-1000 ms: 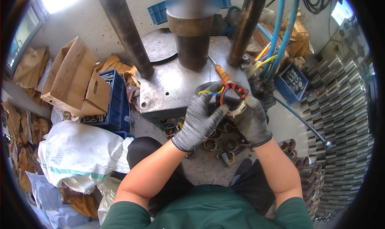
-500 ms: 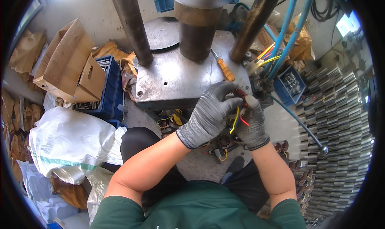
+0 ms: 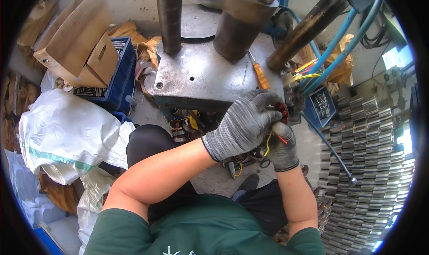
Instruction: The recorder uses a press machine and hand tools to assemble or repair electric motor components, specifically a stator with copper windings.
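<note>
Both of my hands wear grey knit gloves and meet over the right front edge of the metal press table [image 3: 196, 85]. My left hand [image 3: 246, 123] curls its fingers over a small stator with red windings [image 3: 282, 112], mostly hidden by the gloves. Below it, my right hand [image 3: 284, 147] grips the same stator from the right. A yellow wire [image 3: 268, 144] and a red wire [image 3: 281, 139] hang from it between the hands. On the table just behind lies a screwdriver [image 3: 262, 78] with a wooden handle.
Steel columns [image 3: 169, 22] and a thick ram [image 3: 239, 36] rise from the table. Blue hoses [image 3: 344, 54] and a ball-ended lever [image 3: 333, 150] are on the right, beside stacked metal cores [image 3: 357, 165]. Left stand a cardboard box [image 3: 76, 45], a blue crate [image 3: 124, 76] and a white sack [image 3: 67, 130].
The head view has shifted, and my hands now appear slightly farther right. My left fingers have moved further over the stator, and the wires hang at a different angle.
</note>
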Motion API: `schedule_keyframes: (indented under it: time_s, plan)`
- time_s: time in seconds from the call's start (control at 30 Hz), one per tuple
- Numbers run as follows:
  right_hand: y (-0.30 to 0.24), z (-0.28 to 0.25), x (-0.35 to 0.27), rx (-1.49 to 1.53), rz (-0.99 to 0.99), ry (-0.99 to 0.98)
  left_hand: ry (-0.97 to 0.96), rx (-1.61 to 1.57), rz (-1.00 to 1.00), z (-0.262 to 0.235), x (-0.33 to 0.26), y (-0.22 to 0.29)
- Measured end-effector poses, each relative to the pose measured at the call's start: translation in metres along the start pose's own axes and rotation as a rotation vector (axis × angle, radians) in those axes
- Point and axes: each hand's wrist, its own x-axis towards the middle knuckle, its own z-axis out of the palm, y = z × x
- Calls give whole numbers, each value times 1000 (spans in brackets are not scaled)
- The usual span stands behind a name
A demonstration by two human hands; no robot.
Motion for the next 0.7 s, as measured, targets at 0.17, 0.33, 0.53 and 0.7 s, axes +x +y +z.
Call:
schedule_keyframes:
  time_s: [0.17, 0.33, 0.53, 0.7]
  plan:
    - [-4, 16, -6, 135, 27, 58, 18, -83, -24, 2, -4, -5]
    - [2, -3, -6, 93, -23, 117, 42, -210, -247, 6, -6, -8]
    - [6, 7, -6, -11, -76, 157, -194, -174, -499, -3, 7, -10]
    - [12, 1, -9, -40, -52, 173, -360, 43, -310, -2, 9, -23]
